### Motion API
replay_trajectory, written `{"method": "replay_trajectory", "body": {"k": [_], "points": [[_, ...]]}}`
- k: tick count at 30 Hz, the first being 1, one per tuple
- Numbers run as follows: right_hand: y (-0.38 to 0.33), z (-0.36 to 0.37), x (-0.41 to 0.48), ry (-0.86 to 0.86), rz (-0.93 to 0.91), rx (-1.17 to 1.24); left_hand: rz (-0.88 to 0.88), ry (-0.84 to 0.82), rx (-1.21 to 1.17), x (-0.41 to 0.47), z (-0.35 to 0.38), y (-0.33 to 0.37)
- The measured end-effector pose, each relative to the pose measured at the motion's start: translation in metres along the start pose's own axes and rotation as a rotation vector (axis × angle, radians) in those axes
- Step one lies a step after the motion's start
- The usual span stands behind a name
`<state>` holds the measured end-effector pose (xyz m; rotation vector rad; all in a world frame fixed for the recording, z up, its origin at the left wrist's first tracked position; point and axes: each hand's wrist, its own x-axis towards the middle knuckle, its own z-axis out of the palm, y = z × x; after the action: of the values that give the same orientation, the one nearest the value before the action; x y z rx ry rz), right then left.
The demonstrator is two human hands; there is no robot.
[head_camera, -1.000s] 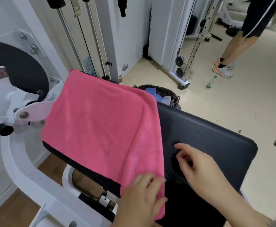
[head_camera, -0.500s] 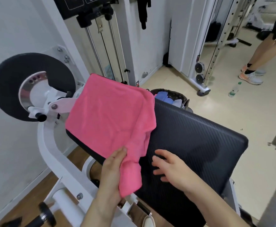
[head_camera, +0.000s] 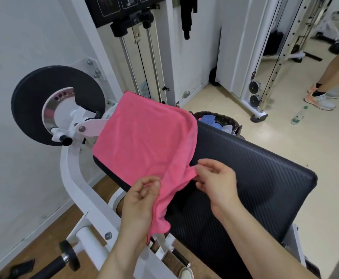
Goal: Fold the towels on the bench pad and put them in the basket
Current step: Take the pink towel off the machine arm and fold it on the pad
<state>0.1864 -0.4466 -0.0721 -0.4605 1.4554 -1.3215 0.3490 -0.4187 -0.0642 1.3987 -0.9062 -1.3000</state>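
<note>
Head camera: my left hand point(head_camera: 142, 198) and right hand point(head_camera: 215, 184) both pinch the near edge of the pink terry towel point(head_camera: 144, 141), which spreads away from my grip over the black ribbed bench pad point(head_camera: 245, 178). Folding looks barely begun; the dark wicker basket point(head_camera: 232, 122) beyond holds blue cloths point(head_camera: 209, 119).

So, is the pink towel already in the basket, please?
No, the pink towel lies on the bench pad, its near edge pinched by the left hand and right hand.

Pink towel point(head_camera: 144, 141) draped over black bench pad point(head_camera: 251, 178), near corner lifted; dark basket point(head_camera: 233, 122) behind.
</note>
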Motion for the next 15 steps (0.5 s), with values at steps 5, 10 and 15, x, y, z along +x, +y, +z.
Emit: {"method": "replay_trajectory", "body": {"k": [5, 10, 15], "points": [[-0.046, -0.017, 0.005, 0.086, -0.334, 0.074, 0.122, -0.27, 0.5, -0.007, 0.006, 0.009], [-0.086, -0.056, 0.017, 0.078, -0.474, -0.084, 0.505, -0.495, 1.043, -0.021, 0.024, 0.004], [-0.089, -0.105, 0.026, 0.144, -0.39, -0.334, 0.415, -0.531, 1.09, -0.022, 0.029, 0.002]]}}
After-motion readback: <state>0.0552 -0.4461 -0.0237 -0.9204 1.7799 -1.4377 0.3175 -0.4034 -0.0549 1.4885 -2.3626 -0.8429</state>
